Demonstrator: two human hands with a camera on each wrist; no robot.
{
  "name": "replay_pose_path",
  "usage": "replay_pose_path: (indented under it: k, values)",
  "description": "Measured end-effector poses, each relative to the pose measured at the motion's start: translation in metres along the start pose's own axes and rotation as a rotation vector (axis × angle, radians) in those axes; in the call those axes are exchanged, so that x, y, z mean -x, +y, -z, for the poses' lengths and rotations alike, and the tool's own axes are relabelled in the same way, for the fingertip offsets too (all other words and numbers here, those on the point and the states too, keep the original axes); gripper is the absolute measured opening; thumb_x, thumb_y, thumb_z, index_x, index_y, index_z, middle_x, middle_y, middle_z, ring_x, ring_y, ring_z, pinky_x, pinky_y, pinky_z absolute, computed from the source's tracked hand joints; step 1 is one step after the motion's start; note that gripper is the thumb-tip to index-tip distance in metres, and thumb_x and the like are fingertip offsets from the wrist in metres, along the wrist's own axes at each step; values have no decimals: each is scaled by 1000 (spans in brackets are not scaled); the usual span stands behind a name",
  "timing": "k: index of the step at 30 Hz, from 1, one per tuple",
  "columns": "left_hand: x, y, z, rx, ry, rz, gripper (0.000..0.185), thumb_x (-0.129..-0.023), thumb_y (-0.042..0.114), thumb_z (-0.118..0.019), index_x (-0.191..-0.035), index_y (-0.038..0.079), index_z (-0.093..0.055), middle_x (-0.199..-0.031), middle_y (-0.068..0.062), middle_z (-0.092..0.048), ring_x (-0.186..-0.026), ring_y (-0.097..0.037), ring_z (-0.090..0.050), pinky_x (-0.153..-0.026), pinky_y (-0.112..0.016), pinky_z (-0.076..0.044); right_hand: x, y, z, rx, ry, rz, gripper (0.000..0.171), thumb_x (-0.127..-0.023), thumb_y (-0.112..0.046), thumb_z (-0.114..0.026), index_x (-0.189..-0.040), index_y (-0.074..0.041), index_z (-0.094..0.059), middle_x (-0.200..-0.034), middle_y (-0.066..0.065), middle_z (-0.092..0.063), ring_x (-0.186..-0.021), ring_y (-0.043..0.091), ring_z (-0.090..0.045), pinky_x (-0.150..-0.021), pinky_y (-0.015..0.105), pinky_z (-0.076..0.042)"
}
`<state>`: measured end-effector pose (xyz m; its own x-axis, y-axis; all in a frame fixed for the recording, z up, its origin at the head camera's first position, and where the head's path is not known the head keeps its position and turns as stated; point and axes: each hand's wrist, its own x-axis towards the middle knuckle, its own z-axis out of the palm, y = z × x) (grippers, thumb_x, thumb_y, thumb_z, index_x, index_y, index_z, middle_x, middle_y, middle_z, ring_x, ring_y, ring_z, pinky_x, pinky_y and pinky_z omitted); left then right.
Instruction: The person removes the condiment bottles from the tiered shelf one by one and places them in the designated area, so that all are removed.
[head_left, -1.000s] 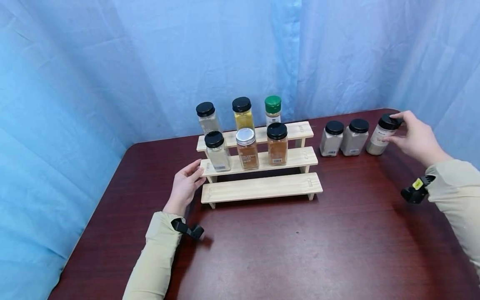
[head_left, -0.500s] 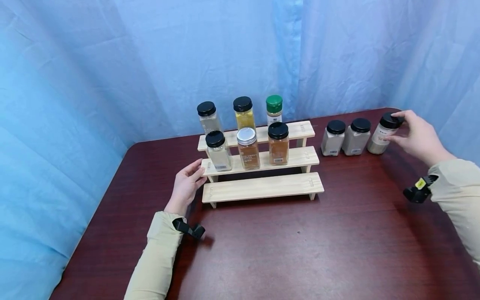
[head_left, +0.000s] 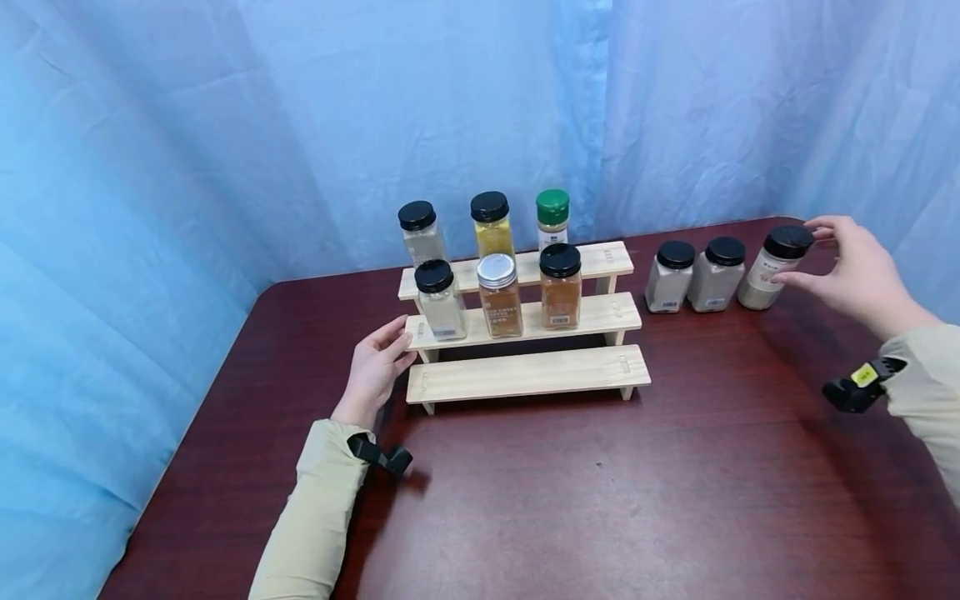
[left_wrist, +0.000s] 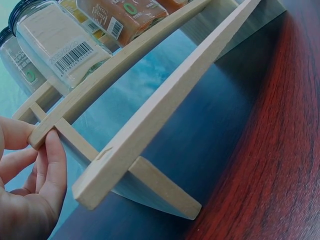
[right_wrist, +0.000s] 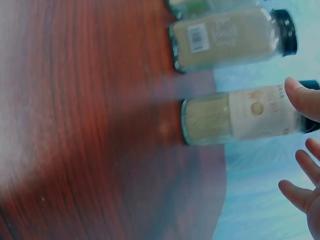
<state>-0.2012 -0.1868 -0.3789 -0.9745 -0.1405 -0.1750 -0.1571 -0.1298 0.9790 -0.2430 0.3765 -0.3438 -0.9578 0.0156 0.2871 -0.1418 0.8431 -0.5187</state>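
My left hand (head_left: 373, 367) pinches the left end of the middle step of a wooden three-step spice rack (head_left: 525, 375); thumb and fingertips grip the board's end in the left wrist view. My right hand (head_left: 862, 271) is at a round spice jar (head_left: 763, 271) with a black lid and white label, standing on the table. Its fingers are spread beside the lid, and the thumb lies in front of the label; whether the thumb touches is unclear. Left of that jar stand two black-lidded jars of greyish powder, a nearer one (head_left: 717, 279) and a farther one (head_left: 670, 279).
On the middle step stand a pale-powder jar (head_left: 442, 308), a silver-lidded jar (head_left: 500, 304) and an orange-powder jar (head_left: 561, 292). A grey jar (head_left: 423, 237), a yellow jar (head_left: 492, 233) and a green-capped jar (head_left: 552, 218) occupy the top step. Blue curtain (head_left: 420, 108) hangs behind the table (head_left: 570, 500).
My right hand has loosened from the round jar's lid and drawn a little to the right, its fingers spreading. The jar stays in place. My left hand keeps its hold on the rack.
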Motion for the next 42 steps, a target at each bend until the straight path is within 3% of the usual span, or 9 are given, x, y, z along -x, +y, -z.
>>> replay_pose_path:
  k: [14,19,23,26,29,33,37,40,42]
  values:
    - [0,1,-1,5,7,0,45,-97,3,-51,-141,1,-43,-94,5,-47,-78,0,-55,-69,-16,-50,9,-35,9,-58,91,-29,65,-89,-18,-65,-140,6,-32,-135,33,-37,-119,51,-38,-98,61,-33]
    - [0,0,-1,6,4,-6,44,-97,4,-51,-140,0,-43,-94,4,-48,-78,1,-56,-69,-17,-50,16,-55,8,-83,144,13,60,-88,-19,-66,-137,2,-39,-133,26,-41,-120,45,-41,-108,39,-36]
    - [-1,-1,-1,5,3,-7,44,-98,4,-49,-141,0,-42,-93,4,-48,-78,0,-56,-69,-17,-50,21,-69,7,-163,143,52,55,-86,-21,-69,-134,-7,-46,-124,-6,-44,-121,14,-49,-104,17,-37]
    - [-2,-2,-1,5,5,-5,43,-98,2,-48,-141,0,-43,-93,5,-47,-78,0,-56,-69,-17,-50,23,-79,6,-231,136,96,50,-84,-20,-72,-129,-18,-51,-113,-27,-37,-107,-13,-46,-89,1,-35]
    - [-2,-2,-1,9,9,1,44,-97,3,-49,-141,1,-43,-94,4,-47,-79,0,-56,-69,-17,-50,24,-92,4,-284,145,152,47,-83,-14,-74,-124,-24,-53,-110,-28,-39,-98,-20,-44,-83,-2,-35]
    - [-2,-2,0,1,8,-1,44,-98,5,-50,-141,1,-43,-96,2,-47,-79,0,-56,-70,-17,-50,25,-111,-1,-341,142,218,49,-80,-6,-74,-120,-27,-54,-109,-25,-43,-97,-19,-45,-84,-1,-36]
    - [-2,-2,0,0,7,0,44,-98,5,-49,-141,0,-42,-96,2,-47,-79,0,-56,-70,-17,-50,25,-131,-7,-363,128,275,52,-77,2,-74,-121,-18,-55,-111,-23,-45,-98,-18,-46,-76,1,-39]
    - [-2,-2,0,0,9,3,44,-97,4,-50,-141,1,-43,-95,3,-46,-79,0,-56,-69,-17,-50,25,-145,-13,-360,121,333,53,-76,5,-74,-123,-10,-55,-113,-20,-45,-100,-17,-46,-78,2,-40]
    - [-2,-2,0,1,10,3,44,-97,4,-50,-141,1,-43,-95,3,-46,-79,0,-56,-69,-17,-50,25,-153,-17,-374,113,378,54,-76,8,-74,-123,-6,-54,-115,-14,-47,-102,-15,-47,-86,3,-40]
